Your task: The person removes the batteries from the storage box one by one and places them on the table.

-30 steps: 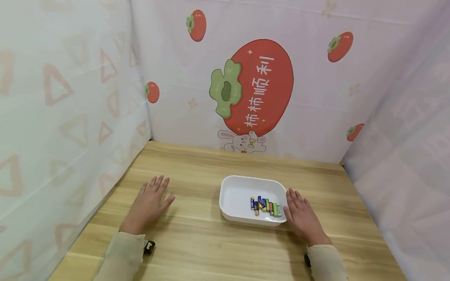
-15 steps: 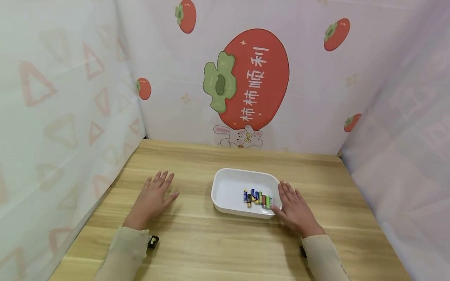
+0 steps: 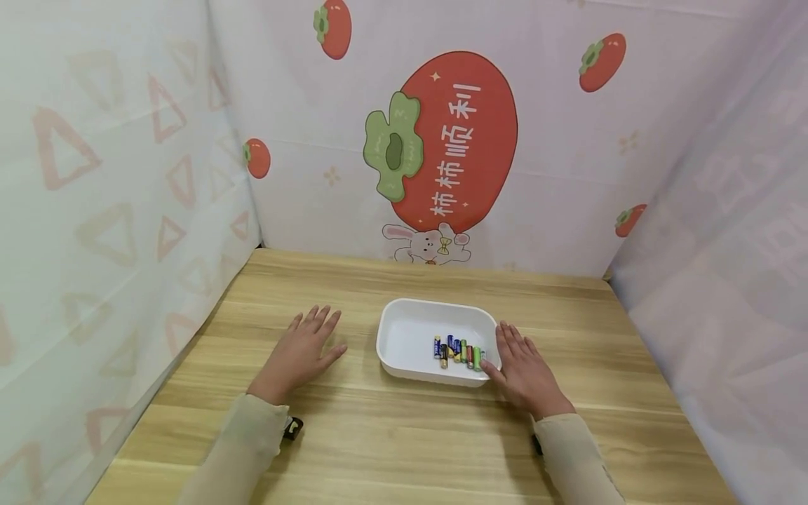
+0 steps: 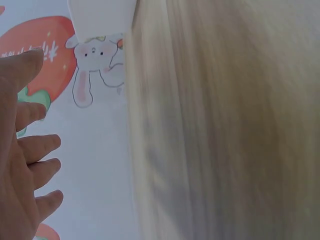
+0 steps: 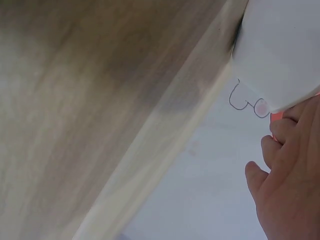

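Reaching in from the near edge, two beige sleeves (image 3: pixel 236 445) lay at eight and four o'clock of a white tray (image 3: pixel 405 340), which stood on a wood-grain table (image 3: pixel 391 442). A small black device (image 3: pixel 292 428) showed at the left cuff. The left hand (image 3: pixel 301 355), at nine o'clock, held nothing; its fingers were spread, apart from the tray. The right hand (image 3: pixel 524 370), between three and four o'clock, rested straight fingers against the tray's end wall, its thumb overlapping the rim. Inside the tray, towards three o'clock, about eight batteries (image 3: pixel 463 351) lay in a loose row: blue-and-yellow, black-and-gold, green, red and one pale, partly hidden by the thumb. Their labels were too small to read. Beyond, at twelve o'clock, hung a white backdrop (image 3: pixel 555 182) printed with a rabbit (image 3: pixel 426 247) in a yellow bow and, above it, a big red persimmon (image 3: pixel 489 147). White Chinese characters climbed the fruit from seven towards one o'clock, reading 柿柿顺利. Smaller persimmons (image 3: pixel 257 158) dotted the cloth around it. At ten o'clock, a pale side cloth (image 3: pixel 126 280) carried triangle outlines.
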`<state>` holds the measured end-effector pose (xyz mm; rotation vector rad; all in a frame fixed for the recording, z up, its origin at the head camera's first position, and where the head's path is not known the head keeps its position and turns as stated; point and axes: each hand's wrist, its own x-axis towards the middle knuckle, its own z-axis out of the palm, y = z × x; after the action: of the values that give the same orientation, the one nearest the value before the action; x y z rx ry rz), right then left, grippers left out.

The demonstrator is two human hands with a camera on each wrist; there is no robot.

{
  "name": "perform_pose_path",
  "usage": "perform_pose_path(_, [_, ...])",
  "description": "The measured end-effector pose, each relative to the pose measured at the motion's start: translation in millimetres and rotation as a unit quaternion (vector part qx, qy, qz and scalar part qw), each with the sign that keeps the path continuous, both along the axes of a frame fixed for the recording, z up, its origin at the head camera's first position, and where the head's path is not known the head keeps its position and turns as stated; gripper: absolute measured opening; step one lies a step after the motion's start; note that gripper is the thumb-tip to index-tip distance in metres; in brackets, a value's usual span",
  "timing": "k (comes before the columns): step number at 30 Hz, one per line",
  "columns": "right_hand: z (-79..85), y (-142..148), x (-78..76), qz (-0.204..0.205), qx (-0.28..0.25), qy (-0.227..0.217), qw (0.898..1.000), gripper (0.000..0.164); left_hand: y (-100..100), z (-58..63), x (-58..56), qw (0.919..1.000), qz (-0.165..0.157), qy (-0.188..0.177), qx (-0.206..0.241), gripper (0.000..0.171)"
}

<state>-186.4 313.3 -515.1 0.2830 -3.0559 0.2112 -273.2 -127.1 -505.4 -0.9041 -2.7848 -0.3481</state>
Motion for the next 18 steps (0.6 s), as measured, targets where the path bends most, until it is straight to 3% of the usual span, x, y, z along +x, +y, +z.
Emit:
perform_pose_path(4, [0.8, -1, -1.4, -0.001, -0.009, 0.006, 1.0, 0.087, 15, 7.8, 0.5, 0.9999, -0.017, -0.001, -0.002, 0.067])
perform_pose_path(10, [3.9, 1, -1.2, 0.009, -0.019, 0.011, 1.0, 0.086, 41, 20.6, 3.1, 0.9977, -0.056, 0.037, 0.002, 0.055])
perform_pose_path(18, [11.5, 9, 1.9, 0.025, -0.014, -0.003, 1.0, 0.085, 73, 24.9, 5.2, 0.9922, -0.109, 0.058, 0.021, 0.046])
